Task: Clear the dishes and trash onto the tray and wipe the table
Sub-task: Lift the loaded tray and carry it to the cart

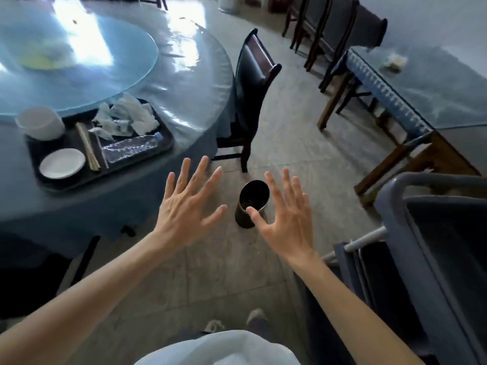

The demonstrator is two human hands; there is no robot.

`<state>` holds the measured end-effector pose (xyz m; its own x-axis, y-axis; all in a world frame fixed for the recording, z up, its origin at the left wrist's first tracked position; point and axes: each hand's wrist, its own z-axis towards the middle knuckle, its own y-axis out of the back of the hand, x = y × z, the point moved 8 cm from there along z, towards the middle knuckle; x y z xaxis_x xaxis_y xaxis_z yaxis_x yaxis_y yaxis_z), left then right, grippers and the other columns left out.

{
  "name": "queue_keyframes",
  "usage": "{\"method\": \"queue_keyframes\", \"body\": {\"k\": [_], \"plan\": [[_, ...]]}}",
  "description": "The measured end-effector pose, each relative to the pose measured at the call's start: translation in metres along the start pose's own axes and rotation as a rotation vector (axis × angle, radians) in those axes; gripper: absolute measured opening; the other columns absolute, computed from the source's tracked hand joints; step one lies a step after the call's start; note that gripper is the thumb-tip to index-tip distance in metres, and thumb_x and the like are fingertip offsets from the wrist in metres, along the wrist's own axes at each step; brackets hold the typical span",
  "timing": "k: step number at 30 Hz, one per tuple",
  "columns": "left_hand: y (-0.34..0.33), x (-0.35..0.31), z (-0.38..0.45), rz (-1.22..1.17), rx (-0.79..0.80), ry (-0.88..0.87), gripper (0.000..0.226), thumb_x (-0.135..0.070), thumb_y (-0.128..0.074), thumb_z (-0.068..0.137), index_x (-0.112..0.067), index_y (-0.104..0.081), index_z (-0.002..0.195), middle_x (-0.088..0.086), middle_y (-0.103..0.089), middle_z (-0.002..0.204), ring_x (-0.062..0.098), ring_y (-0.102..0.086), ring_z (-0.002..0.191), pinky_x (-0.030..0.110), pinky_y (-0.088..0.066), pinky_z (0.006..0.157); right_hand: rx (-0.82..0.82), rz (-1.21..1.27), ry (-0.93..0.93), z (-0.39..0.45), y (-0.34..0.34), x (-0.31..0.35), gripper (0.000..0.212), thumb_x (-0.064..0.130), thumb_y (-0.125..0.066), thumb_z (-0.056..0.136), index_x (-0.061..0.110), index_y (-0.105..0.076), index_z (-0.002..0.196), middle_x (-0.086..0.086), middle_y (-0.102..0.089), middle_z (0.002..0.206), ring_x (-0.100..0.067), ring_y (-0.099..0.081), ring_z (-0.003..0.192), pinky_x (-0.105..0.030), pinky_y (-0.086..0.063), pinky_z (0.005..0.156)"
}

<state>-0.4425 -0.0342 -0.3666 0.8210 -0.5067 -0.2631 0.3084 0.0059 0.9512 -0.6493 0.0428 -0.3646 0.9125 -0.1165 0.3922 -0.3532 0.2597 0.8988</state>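
Note:
A dark tray (163, 143) sits on the round table (184, 83) near its front edge. On it are a white bowl (40, 123), a small white plate (62, 163), chopsticks (88, 147), crumpled tissues (126, 117) and a flattened plastic bottle (131, 147). My left hand (184, 206) and my right hand (284, 214) hover over the floor with fingers spread, holding nothing, to the right of the tray.
A dark metal bin (253, 202) stands on the floor between my hands. A dark chair (253, 88) is pushed against the table. A grey cart (434, 246) is at the right. Another table (421, 85) with chairs stands behind it. A glass turntable (79, 61) tops the round table.

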Motion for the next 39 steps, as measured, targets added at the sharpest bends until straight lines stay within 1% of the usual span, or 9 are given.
{"method": "queue_keyframes", "body": {"k": [4, 11, 14, 18, 21, 24, 28, 32, 39], "plan": [[0.017, 0.080, -0.006, -0.007, -0.032, 0.190, 0.080, -0.072, -0.036, 0.091, -0.047, -0.002, 0.159, -0.015, 0.015, 0.169, 0.021, 0.022, 0.155, 0.055, 0.002, 0.126, 0.086, 0.030, 0.105, 0.058, -0.044, 0.052, 0.086, 0.075, -0.041, 0.091, 0.044, -0.006, 0.163, 0.003, -0.004, 0.175, -0.025, -0.004, 0.161, -0.051, -0.013, 0.126], [0.032, 0.232, -0.008, -0.016, -0.023, 0.519, 0.080, -0.077, -0.023, 0.088, -0.051, 0.007, 0.157, -0.017, 0.023, 0.166, 0.019, 0.029, 0.152, 0.051, 0.011, 0.124, 0.251, 0.144, 0.234, 0.165, -0.135, 0.142, 0.085, 0.070, -0.050, 0.095, 0.046, -0.007, 0.163, 0.006, -0.008, 0.174, -0.018, -0.003, 0.161, -0.045, -0.013, 0.128], [0.030, 0.305, 0.000, -0.051, -0.014, 0.674, 0.081, -0.077, -0.021, 0.086, -0.048, 0.004, 0.158, -0.018, 0.020, 0.166, 0.020, 0.025, 0.154, 0.052, 0.007, 0.124, 0.344, 0.186, 0.246, 0.220, -0.184, 0.175, 0.084, 0.069, -0.052, 0.095, 0.046, -0.009, 0.163, 0.009, -0.008, 0.174, -0.016, -0.004, 0.161, -0.043, -0.015, 0.128], [0.019, 0.404, 0.020, -0.257, -0.045, 0.903, 0.075, -0.062, -0.037, 0.097, -0.037, -0.008, 0.162, -0.011, 0.008, 0.170, 0.024, 0.017, 0.156, 0.055, 0.001, 0.124, 0.465, 0.255, 0.226, 0.300, -0.256, 0.211, 0.081, 0.059, -0.058, 0.097, 0.041, -0.015, 0.164, 0.008, -0.015, 0.173, -0.017, -0.010, 0.160, -0.043, -0.018, 0.128], [0.010, 0.476, 0.037, -0.385, -0.069, 1.071, 0.071, -0.052, -0.040, 0.098, -0.034, -0.014, 0.161, -0.001, -0.003, 0.171, 0.033, 0.009, 0.156, 0.060, -0.007, 0.122, 0.556, 0.337, 0.128, 0.358, -0.306, 0.226, 0.080, 0.044, -0.065, 0.099, 0.030, -0.022, 0.164, 0.004, -0.024, 0.171, -0.018, -0.020, 0.158, -0.039, -0.021, 0.126], [-0.004, 0.538, 0.040, -0.454, -0.076, 1.205, 0.070, -0.050, -0.043, 0.098, -0.035, -0.015, 0.161, 0.001, -0.007, 0.171, 0.036, 0.005, 0.156, 0.057, -0.008, 0.123, 0.602, 0.375, 0.049, 0.406, -0.347, 0.233, 0.076, 0.029, -0.067, 0.100, 0.021, -0.026, 0.163, 0.000, -0.032, 0.167, -0.019, -0.030, 0.154, -0.036, -0.024, 0.125], [-0.014, 0.590, 0.014, -0.515, -0.201, 1.418, 0.066, -0.032, -0.049, 0.101, -0.025, -0.021, 0.161, 0.003, -0.017, 0.169, 0.029, -0.012, 0.156, 0.046, -0.012, 0.126, 0.611, 0.275, -0.027, 0.454, -0.390, 0.228, 0.065, 0.012, -0.057, 0.101, 0.013, -0.031, 0.161, -0.009, -0.038, 0.162, -0.027, -0.036, 0.150, -0.038, -0.027, 0.124], [-0.028, 0.623, -0.004, -0.584, -0.190, 1.553, 0.064, -0.024, -0.050, 0.101, -0.019, -0.026, 0.160, 0.007, -0.031, 0.164, 0.028, -0.029, 0.151, 0.042, -0.023, 0.123, 0.643, 0.203, -0.124, 0.478, -0.422, 0.220, 0.063, 0.012, -0.056, 0.100, 0.008, -0.034, 0.159, -0.017, -0.044, 0.153, -0.033, -0.043, 0.143, -0.043, -0.034, 0.120], [-0.039, 0.649, -0.003, -0.709, -0.235, 1.594, 0.050, -0.016, -0.067, 0.091, -0.019, -0.059, 0.140, 0.004, -0.069, 0.123, 0.023, -0.063, 0.119, 0.036, -0.046, 0.108, 0.609, 0.143, -0.148, 0.492, -0.440, 0.210, 0.046, 0.005, -0.056, 0.095, 0.014, -0.060, 0.141, -0.016, -0.064, 0.128, -0.034, -0.060, 0.121, -0.042, -0.045, 0.107]]}}
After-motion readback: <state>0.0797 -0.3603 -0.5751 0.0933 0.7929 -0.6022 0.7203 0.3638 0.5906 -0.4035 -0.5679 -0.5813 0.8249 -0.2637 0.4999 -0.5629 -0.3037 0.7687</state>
